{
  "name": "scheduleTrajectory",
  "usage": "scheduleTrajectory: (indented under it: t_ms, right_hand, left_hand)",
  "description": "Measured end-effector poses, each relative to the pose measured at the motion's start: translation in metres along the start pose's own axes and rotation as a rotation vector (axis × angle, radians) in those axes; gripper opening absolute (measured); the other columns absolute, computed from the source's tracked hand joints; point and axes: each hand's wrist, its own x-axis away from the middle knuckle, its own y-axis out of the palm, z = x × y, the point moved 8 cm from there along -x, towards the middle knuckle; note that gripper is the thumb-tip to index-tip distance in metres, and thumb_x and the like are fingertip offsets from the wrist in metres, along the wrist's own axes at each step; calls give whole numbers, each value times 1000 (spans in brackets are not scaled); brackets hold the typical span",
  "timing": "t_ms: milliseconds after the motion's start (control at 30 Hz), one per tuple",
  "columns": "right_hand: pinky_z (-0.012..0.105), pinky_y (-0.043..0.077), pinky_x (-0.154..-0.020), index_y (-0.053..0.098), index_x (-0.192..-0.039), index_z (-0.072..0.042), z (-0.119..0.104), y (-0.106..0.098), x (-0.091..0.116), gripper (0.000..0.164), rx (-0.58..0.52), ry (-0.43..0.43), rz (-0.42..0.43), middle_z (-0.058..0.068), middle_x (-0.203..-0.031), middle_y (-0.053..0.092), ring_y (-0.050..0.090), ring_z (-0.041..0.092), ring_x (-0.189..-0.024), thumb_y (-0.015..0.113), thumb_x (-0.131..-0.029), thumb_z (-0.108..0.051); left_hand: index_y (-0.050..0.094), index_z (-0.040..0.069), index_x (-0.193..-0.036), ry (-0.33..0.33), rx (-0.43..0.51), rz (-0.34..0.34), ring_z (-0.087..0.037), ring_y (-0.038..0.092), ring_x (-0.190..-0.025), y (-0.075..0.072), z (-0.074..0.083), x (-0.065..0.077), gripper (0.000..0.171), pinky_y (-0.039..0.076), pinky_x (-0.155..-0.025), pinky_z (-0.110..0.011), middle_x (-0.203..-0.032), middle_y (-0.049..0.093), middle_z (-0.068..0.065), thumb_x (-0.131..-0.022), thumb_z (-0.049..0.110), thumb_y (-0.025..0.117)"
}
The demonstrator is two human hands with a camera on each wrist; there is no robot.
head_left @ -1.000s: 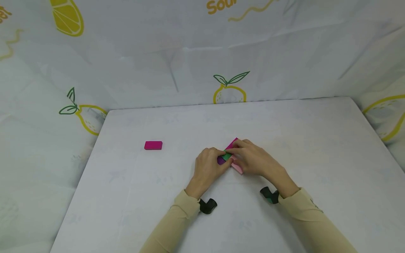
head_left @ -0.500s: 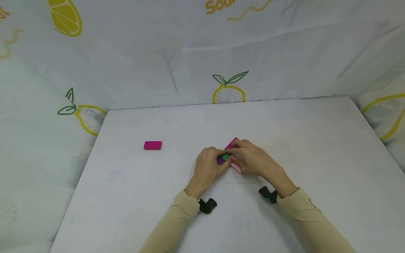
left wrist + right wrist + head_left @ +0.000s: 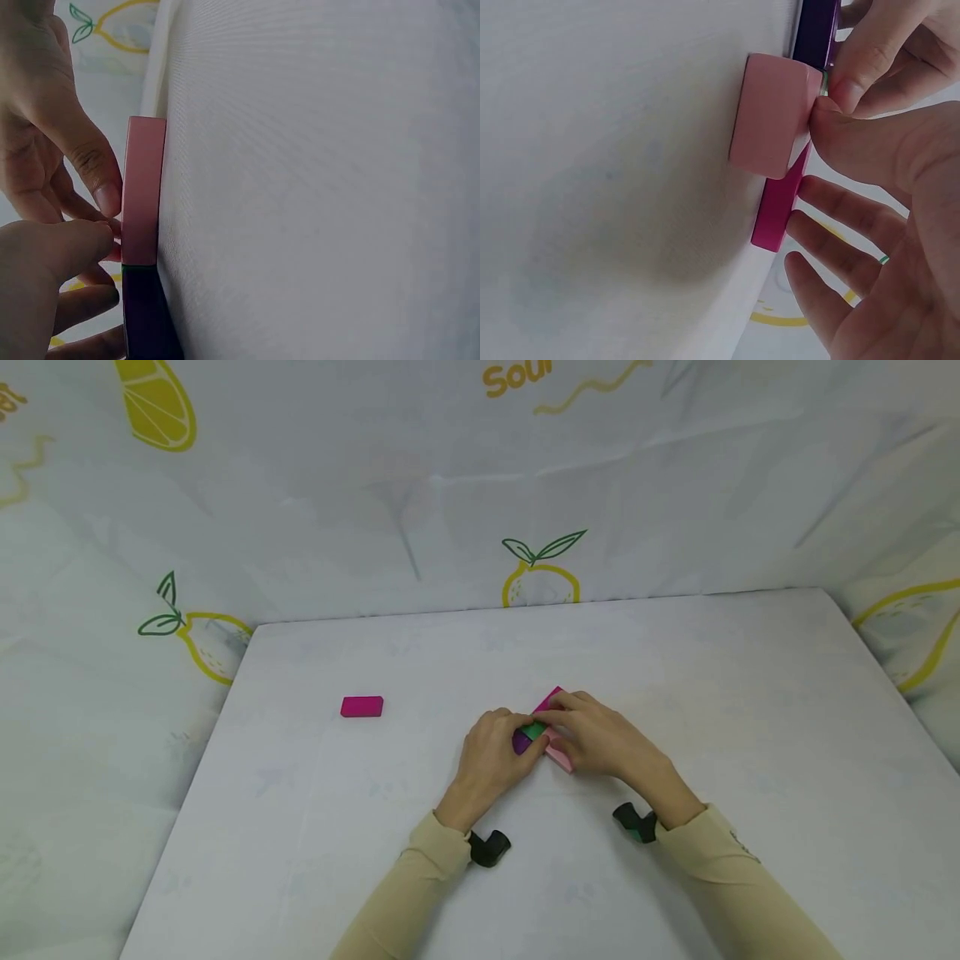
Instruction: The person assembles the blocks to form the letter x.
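A cluster of coloured blocks lies flat in the middle of the table, under both hands. It includes a green block [image 3: 534, 730], a purple block [image 3: 521, 742], a light pink block [image 3: 559, 760] and a magenta block [image 3: 549, 698]. My left hand [image 3: 491, 760] comes from the left, its thumb and index finger pinching at the green block, beside the purple one. From the right, my right hand [image 3: 603, 735] has its thumb and index finger at the same green block, over the pink one. Its other fingers [image 3: 832, 232] extend along the magenta block. Fingers hide parts of the cluster.
Off to the left, a single magenta block [image 3: 362, 707] lies apart on the white table [image 3: 300, 827]. Behind the table hangs a white cloth [image 3: 337, 510] printed with lemons. Black wrist cameras [image 3: 489, 848] protrude beneath both wrists.
Both hands stay at the block cluster with hardly any movement. The head view has shifted slightly. The separate magenta block has not moved on the table.
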Motion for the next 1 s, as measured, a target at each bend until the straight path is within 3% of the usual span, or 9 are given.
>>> scheduleTrajectory:
  t_ms: [200,500,733,1000]
  right_hand:
    - [49,55,-97,69,-130,-5,1,2,0,39,-8,9,-4,11,-126,65,59,32,-119,73,-92,-10]
    - [50,54,-100,69,-131,-7,3,2,2,38,-11,40,-26,11,-128,64,57,32,-123,71,-93,-10]
    - [50,53,-101,68,-132,-7,4,2,1,39,-2,52,-34,11,-130,63,57,31,-122,71,-93,-11]
    - [50,53,-100,68,-132,-6,3,2,2,39,-18,50,-35,11,-128,64,57,31,-123,70,-94,-10]
  left_hand:
    - [78,5,-111,33,51,-5,-20,66,-85,-3,-1,1,32,49,-69,-24,-97,75,-10,-91,31,76]
    - [67,0,-122,33,217,5,-31,67,-104,-32,-12,0,36,54,-89,-44,-113,73,-17,-90,16,74]
    - [66,-1,-122,22,219,47,-34,65,-104,-53,-31,4,36,53,-91,-47,-113,72,-18,-89,13,73]
    - [69,4,-123,-57,112,46,-31,66,-107,-68,-74,8,38,51,-95,-48,-117,73,-14,-88,15,76]
